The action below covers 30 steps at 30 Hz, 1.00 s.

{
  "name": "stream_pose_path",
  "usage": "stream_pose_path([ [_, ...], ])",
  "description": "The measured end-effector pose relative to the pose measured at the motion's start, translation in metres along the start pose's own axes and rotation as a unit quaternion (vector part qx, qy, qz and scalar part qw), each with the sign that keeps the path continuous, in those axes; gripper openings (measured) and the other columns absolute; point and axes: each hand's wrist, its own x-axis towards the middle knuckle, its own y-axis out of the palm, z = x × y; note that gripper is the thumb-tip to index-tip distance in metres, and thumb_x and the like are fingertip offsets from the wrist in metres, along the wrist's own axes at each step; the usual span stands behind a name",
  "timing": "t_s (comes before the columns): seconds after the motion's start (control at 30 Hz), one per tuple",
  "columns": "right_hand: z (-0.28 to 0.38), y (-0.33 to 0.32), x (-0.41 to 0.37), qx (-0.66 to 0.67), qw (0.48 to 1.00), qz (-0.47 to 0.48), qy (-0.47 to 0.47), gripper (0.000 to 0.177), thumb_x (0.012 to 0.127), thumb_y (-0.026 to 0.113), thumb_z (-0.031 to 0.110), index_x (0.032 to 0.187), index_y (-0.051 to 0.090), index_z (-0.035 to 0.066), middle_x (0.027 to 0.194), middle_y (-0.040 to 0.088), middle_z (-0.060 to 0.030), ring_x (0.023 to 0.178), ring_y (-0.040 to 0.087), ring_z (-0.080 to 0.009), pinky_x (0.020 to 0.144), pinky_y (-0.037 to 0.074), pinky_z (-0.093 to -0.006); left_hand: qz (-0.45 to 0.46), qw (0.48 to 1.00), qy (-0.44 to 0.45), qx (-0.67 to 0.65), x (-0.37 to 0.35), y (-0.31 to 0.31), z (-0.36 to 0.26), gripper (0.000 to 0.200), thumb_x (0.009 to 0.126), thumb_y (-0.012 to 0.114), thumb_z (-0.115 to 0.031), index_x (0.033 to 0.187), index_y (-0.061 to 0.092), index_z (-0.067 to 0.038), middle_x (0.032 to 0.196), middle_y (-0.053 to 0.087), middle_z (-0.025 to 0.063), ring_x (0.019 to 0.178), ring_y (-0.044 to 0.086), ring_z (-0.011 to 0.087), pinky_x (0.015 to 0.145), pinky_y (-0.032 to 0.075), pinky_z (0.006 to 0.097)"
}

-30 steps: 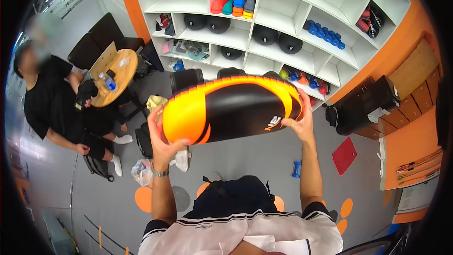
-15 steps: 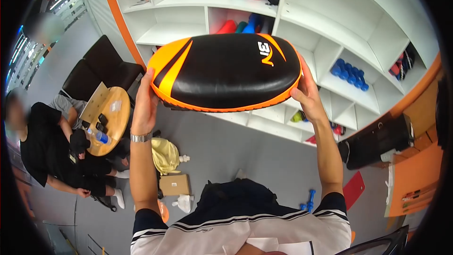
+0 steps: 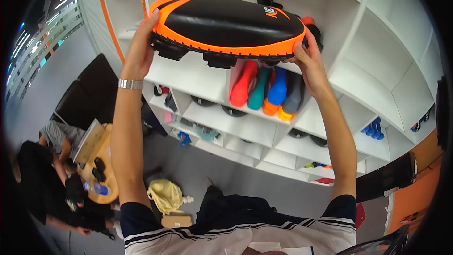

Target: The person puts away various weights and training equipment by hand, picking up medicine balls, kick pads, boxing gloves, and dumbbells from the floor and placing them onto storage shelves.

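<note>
A black and orange kick pad [image 3: 226,23] is raised high in front of the white shelves, lying sideways with its smooth padded face up and outward. My left hand [image 3: 143,42] grips its left end, the thumb on the orange edge. At the opposite end my right hand [image 3: 309,59] clasps the orange rim, thumb in front and some fingers hidden behind. Black straps [image 3: 219,60] show beneath the pad. Behind it, the upper shelf compartment holds dark items and a bit of orange, partly covered by the pad.
White cubby shelving [image 3: 354,73] spans the view ahead. Lower compartments hold coloured dumbbells [image 3: 244,85] and blue dumbbells [image 3: 373,129]. Two people [image 3: 45,179] sit on the left by a round wooden table [image 3: 101,196]. A yellow bag [image 3: 165,196] and cardboard box [image 3: 177,220] lie on the floor.
Both hands have lifted the kick pad higher and tilted it, so its underside straps now show. My view has moved closer to the shelves, revealing more lower compartments.
</note>
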Motion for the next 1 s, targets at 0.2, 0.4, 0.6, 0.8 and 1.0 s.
stream_pose_path([
  [0.2, -0.036, 0.028, 0.096, 0.010, 0.999, -0.034, 0.030, 0.080, 0.090, 0.068, 0.039, 0.151, 0.026, 0.009, 0.131, 0.054, -0.0124, 0.111, 0.056, -0.0192, 0.089, 0.049, -0.0321, 0.021, 0.999, -0.041, 0.023, 0.115, -0.033, 0.032, 0.056, 0.090, 0.064, -0.051, 0.124, 0.056, -0.007, 0.116, 0.059, 0.0034, 0.109, 0.052, 0.0134, 0.095, 0.037, 0.0306],
  [0.4, -0.075, 0.017, 0.139, 0.057, 0.996, 0.041, 0.048, 0.088, 0.085, 0.072, 0.025, 0.153, 0.018, 0.010, 0.134, 0.053, -0.0135, 0.125, 0.049, -0.0225, 0.106, 0.035, -0.0398, 0.085, 0.992, 0.049, -0.079, 0.156, -0.068, 0.066, 0.077, 0.073, 0.076, -0.007, 0.138, 0.036, -0.008, 0.126, 0.054, 0.0063, 0.115, 0.052, 0.0191, 0.099, 0.041, 0.0333],
  [0.6, -0.109, 0.031, 0.175, -0.102, 0.993, 0.030, -0.057, 0.114, 0.065, 0.079, -0.011, 0.153, 0.010, 0.009, 0.142, 0.045, -0.0150, 0.130, 0.046, -0.0267, 0.107, 0.041, -0.0422, 0.089, 0.954, 0.180, 0.223, 0.198, -0.081, 0.092, 0.100, 0.058, 0.079, 0.009, 0.140, 0.025, -0.007, 0.126, 0.054, 0.0122, 0.119, 0.054, 0.0241, 0.099, 0.045, 0.0369],
  [0.8, -0.162, 0.030, 0.208, -0.379, 0.885, 0.019, -0.271, 0.081, 0.061, 0.073, -0.014, 0.125, 0.029, 0.007, 0.144, 0.038, -0.0199, 0.125, 0.048, -0.0373, 0.102, 0.045, -0.0404, 0.062, 0.842, 0.260, 0.469, 0.235, -0.106, 0.174, 0.061, 0.078, 0.075, -0.004, 0.131, 0.047, 0.001, 0.125, 0.054, 0.0165, 0.113, 0.057, 0.0296, 0.097, 0.047, 0.0375],
  [1.0, -0.161, 0.025, 0.198, -0.321, 0.914, 0.162, -0.187, 0.065, 0.064, 0.073, -0.006, 0.113, 0.035, 0.011, 0.146, 0.029, -0.0231, 0.135, 0.037, -0.0401, 0.109, 0.034, -0.0396, 0.045, 0.960, 0.146, 0.233, 0.226, -0.096, 0.194, 0.046, 0.090, 0.055, -0.009, 0.135, 0.048, -0.001, 0.129, 0.057, 0.0148, 0.118, 0.055, 0.0246, 0.101, 0.042, 0.0362],
])
